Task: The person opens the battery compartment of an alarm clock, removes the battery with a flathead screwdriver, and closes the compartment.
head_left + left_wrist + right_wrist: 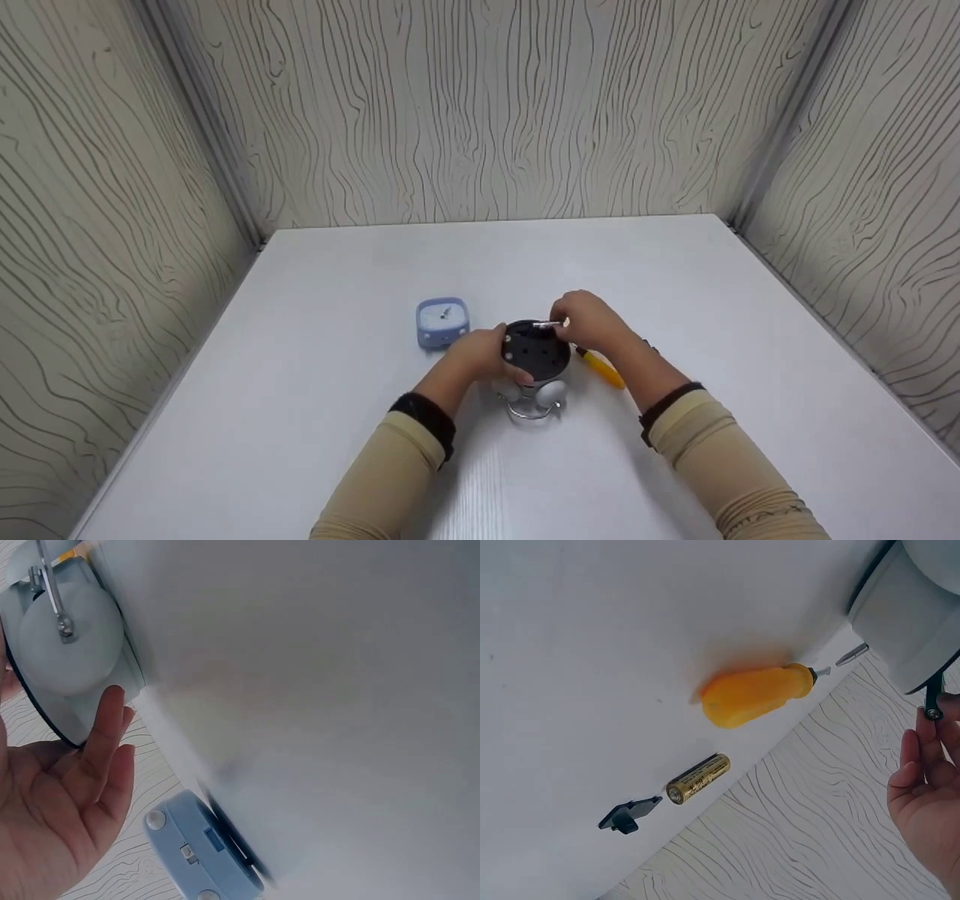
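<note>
A white twin-bell alarm clock (pixel 537 352) is tipped with its black back upward and its two bells toward the person. My left hand (pixel 480 354) grips its left side, and the left wrist view shows the fingers round the casing near a white bell (pixel 71 637). At the far right of that black back, my right hand (pixel 589 319) pinches a slim dark battery (pixel 933 699) with a round metal end. Part of this battery is hidden by the clock and fingers. A yellow-handled screwdriver (pixel 602 369) lies just below the right hand.
Left of the clock stands a small blue square alarm clock (pixel 442 321). The right wrist view shows a gold battery (pixel 698 778) and a black battery cover (pixel 630 815) lying on the white table (pixel 330 300). Wood-grain panels (pixel 480 112) enclose the table's back and sides.
</note>
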Motion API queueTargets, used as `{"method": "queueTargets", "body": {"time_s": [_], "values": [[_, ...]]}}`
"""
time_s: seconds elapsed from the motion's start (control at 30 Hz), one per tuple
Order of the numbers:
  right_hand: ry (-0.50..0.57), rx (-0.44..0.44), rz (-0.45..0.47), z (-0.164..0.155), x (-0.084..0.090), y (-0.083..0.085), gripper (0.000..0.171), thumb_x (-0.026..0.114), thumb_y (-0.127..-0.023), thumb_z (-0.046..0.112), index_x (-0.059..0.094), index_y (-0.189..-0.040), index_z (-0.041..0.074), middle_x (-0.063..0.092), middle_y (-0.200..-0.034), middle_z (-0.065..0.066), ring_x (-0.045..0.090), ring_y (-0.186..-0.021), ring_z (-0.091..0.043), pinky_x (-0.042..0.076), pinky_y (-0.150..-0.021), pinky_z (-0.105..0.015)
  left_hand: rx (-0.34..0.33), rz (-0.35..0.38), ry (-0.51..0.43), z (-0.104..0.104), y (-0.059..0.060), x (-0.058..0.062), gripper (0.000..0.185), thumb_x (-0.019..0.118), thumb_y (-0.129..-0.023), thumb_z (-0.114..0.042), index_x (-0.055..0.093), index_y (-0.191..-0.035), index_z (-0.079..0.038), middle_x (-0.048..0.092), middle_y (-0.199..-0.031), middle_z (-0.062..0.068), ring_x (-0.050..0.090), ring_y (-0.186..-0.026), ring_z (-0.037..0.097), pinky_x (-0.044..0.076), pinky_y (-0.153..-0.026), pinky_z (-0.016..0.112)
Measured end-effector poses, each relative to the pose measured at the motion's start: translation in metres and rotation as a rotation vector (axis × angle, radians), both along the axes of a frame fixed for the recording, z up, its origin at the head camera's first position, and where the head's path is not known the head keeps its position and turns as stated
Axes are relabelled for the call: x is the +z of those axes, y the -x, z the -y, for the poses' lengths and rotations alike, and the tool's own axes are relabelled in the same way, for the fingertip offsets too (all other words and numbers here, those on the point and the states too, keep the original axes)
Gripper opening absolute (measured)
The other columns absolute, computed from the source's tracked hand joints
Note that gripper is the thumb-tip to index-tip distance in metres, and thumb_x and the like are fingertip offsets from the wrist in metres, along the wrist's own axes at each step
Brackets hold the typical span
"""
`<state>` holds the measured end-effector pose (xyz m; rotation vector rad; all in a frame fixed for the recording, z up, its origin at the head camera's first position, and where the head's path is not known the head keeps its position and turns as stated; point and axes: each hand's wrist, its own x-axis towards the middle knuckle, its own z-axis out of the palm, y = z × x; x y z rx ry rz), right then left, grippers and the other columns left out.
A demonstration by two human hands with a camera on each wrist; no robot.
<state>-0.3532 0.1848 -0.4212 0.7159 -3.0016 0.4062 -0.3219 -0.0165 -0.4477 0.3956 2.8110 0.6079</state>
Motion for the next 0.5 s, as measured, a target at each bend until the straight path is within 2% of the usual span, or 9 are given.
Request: {"method": "queueTargets", "body": {"time_s": [0.1,0.27,0.5], "values": [[0.050,-0.039,-0.005,-0.008,0.004,0.003,0.009,0.064,-0.079,0.011,0.070,-0.086,0.007,0.063,-0.081,-0.004,0.056,-0.080,-0.021,0.048,-0.077,-0.039,0.000,-0.007,0.005,0.000,0.000,-0.001,0.112,0.077,-0.054,-0.063,0.034,-0.140,-0.007,0.057,-0.122,0.013,0.054,-0.110,0.024,0.042,-0.093,0.037],[0.148,-0.197,0.043,-0.022,0.008,0.005,0.012,0.063,-0.079,0.010,0.069,-0.088,0.005,0.063,-0.087,-0.009,0.056,-0.082,-0.024,0.048,-0.075,-0.040,0.001,-0.013,0.020,0.001,0.001,-0.003,0.112,0.075,-0.054,-0.065,0.032,-0.141,-0.007,0.055,-0.126,0.014,0.051,-0.115,0.026,0.040,-0.097,0.038],[0.264,-0.443,0.189,-0.041,0.005,0.005,0.020,0.058,-0.086,0.013,0.063,-0.102,0.002,0.061,-0.099,-0.014,0.055,-0.082,-0.025,0.053,-0.070,-0.033,0.005,0.001,0.025,0.002,0.001,-0.004,0.114,0.074,-0.055,-0.065,0.029,-0.143,-0.008,0.051,-0.130,0.015,0.048,-0.119,0.027,0.038,-0.099,0.039]]}}
